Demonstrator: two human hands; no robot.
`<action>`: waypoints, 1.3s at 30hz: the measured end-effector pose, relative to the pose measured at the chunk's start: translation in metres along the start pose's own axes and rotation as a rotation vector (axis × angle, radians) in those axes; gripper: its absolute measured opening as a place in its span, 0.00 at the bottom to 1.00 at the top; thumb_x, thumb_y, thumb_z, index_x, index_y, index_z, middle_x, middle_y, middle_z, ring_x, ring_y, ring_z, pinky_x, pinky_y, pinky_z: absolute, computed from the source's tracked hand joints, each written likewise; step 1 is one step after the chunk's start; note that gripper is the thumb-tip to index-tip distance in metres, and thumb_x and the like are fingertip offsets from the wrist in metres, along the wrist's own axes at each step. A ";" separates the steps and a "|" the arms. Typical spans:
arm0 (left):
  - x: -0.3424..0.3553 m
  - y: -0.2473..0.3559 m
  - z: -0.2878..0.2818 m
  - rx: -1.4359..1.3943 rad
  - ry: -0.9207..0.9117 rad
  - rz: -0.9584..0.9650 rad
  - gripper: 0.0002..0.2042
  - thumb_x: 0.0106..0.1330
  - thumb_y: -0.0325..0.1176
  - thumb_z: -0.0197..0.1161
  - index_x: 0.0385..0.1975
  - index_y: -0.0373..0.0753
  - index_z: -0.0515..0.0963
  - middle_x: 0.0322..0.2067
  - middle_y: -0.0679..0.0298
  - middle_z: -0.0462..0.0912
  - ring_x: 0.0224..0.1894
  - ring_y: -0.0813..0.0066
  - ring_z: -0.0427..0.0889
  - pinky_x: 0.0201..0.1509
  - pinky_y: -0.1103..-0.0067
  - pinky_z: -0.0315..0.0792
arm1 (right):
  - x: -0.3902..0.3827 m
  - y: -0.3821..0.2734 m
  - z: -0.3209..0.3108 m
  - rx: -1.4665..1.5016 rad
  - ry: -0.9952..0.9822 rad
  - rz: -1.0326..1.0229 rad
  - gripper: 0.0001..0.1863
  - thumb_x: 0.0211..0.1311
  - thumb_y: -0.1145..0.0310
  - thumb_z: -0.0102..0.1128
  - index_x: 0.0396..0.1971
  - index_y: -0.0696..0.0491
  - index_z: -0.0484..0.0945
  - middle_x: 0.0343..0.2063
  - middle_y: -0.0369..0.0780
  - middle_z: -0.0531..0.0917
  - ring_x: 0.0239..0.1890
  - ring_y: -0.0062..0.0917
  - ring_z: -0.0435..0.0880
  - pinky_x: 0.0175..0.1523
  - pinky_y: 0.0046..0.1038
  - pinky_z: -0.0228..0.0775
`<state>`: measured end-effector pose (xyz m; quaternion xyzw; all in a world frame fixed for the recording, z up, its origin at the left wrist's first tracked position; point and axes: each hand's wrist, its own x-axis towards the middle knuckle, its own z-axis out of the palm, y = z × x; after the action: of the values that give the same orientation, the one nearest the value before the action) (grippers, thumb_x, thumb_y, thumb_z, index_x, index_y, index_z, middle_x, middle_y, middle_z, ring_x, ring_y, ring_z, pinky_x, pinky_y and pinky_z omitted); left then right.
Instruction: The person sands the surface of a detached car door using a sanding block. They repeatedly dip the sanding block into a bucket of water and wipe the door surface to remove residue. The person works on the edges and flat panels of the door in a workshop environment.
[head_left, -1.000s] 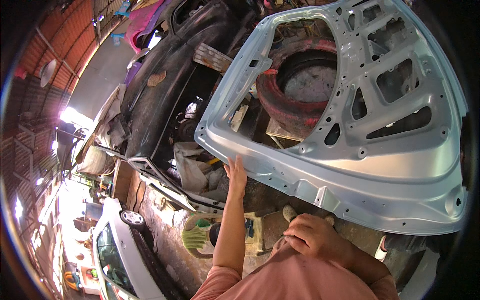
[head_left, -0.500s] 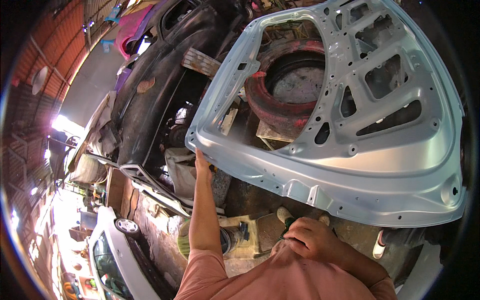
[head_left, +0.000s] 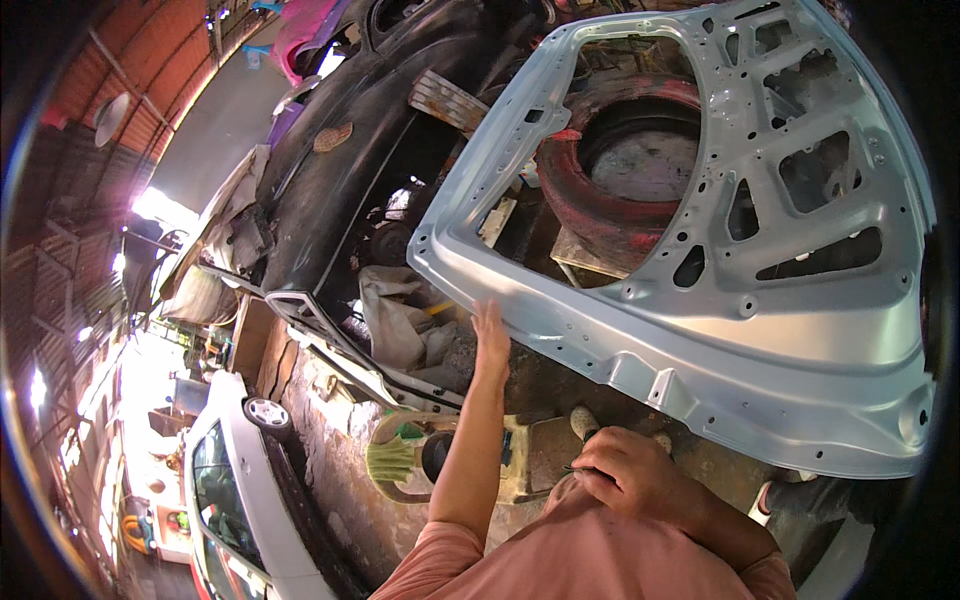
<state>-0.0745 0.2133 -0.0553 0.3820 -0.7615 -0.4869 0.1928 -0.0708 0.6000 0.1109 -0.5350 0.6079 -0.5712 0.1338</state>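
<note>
Above left fingers (head_left: 489, 322): silver car panel (head_left: 760, 340).

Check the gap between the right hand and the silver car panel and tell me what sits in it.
Nothing visible does. The right hand rests against the person's own chest, below the silver car panel, with only open air above floor level between them. The left hand already touches the panel's lower edge.

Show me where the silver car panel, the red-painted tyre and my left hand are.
silver car panel (head_left: 800, 350), head view, on the broad bare lower part of the panel.
red-painted tyre (head_left: 580, 200), head view, on its red sidewall seen through the panel's opening.
left hand (head_left: 490, 335), head view, on the back of the hand at the panel's lower edge.
</note>
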 end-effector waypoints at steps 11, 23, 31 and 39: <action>-0.084 0.040 0.017 -0.118 -0.017 -0.032 0.42 0.83 0.59 0.44 0.83 0.35 0.41 0.85 0.52 0.35 0.86 0.55 0.27 0.86 0.64 0.31 | 0.007 0.003 0.000 0.037 -0.083 0.000 0.09 0.65 0.70 0.69 0.42 0.56 0.82 0.39 0.43 0.83 0.42 0.40 0.84 0.48 0.40 0.78; -0.181 0.151 -0.006 -0.292 -0.403 -0.145 0.36 0.81 0.50 0.57 0.77 0.28 0.61 0.79 0.48 0.59 0.82 0.62 0.56 0.83 0.71 0.48 | 0.002 0.006 -0.005 -0.028 -0.114 0.056 0.10 0.62 0.71 0.70 0.42 0.54 0.83 0.40 0.43 0.83 0.44 0.42 0.85 0.50 0.42 0.80; -0.234 0.277 -0.111 -0.356 -0.730 0.471 0.19 0.79 0.42 0.58 0.42 0.29 0.85 0.33 0.55 0.86 0.38 0.55 0.87 0.48 0.70 0.81 | -0.014 0.021 -0.003 -0.068 -0.240 0.102 0.13 0.61 0.71 0.69 0.46 0.53 0.83 0.45 0.44 0.84 0.51 0.43 0.84 0.55 0.43 0.77; -0.238 0.283 -0.127 0.205 -0.803 0.875 0.21 0.79 0.45 0.56 0.41 0.30 0.85 0.33 0.52 0.86 0.38 0.53 0.87 0.47 0.65 0.80 | -0.008 0.009 0.007 -0.079 -0.288 0.151 0.13 0.59 0.75 0.69 0.44 0.55 0.83 0.42 0.44 0.85 0.46 0.42 0.85 0.52 0.41 0.79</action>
<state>0.0495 0.3875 0.2721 -0.1639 -0.9044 -0.3924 0.0349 -0.0665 0.6007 0.0972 -0.5688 0.6431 -0.4526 0.2410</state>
